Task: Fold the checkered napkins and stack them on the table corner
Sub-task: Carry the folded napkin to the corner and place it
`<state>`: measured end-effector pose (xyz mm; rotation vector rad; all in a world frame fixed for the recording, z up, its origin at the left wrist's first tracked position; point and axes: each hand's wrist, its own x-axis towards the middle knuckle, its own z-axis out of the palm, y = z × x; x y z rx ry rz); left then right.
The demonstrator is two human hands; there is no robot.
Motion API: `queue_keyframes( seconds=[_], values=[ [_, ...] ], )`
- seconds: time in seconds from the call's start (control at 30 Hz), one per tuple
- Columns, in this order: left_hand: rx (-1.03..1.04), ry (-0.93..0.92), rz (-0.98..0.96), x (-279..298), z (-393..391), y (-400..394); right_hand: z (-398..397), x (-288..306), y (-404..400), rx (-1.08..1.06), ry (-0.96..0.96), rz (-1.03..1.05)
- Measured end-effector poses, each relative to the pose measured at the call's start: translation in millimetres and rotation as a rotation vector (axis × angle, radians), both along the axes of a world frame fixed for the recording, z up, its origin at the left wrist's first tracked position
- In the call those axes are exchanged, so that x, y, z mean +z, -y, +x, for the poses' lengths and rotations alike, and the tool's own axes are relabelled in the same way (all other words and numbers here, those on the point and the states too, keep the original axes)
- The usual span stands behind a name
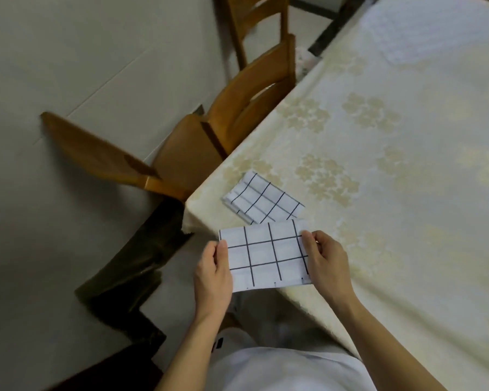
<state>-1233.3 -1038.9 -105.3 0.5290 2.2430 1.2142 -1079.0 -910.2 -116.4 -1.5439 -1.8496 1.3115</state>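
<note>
Both hands, left hand [213, 273] and right hand [325, 256], are pinching a folded checkered napkin [264, 256] over the table edge [294, 294], just beside the folded napkin on the corner [263, 203]; wooden chairs [237, 108] are crowding the far side.

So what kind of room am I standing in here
Most likely a home dining area. A long table under a cream floral tablecloth has wooden dining chairs pushed up to it, and a folded checkered napkin lies near its corner.

We cannot see the fingers behind the held napkin [266, 255]; beyond our grip, the white cloth [424, 26] is blurred and edge-cropped
</note>
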Motion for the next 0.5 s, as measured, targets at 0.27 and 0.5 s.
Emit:
queue_keyframes(
  seconds=[0.27,0.5],
  values=[
    [-0.363,0.058,-0.062,-5,-76,-80,-34,-3,-14,-0.292,0.050,-0.039],
    [-0.591,0.075,-0.175,-18,-123,-140,-58,-21,-27,-0.415,0.089,-0.085]
  ],
)
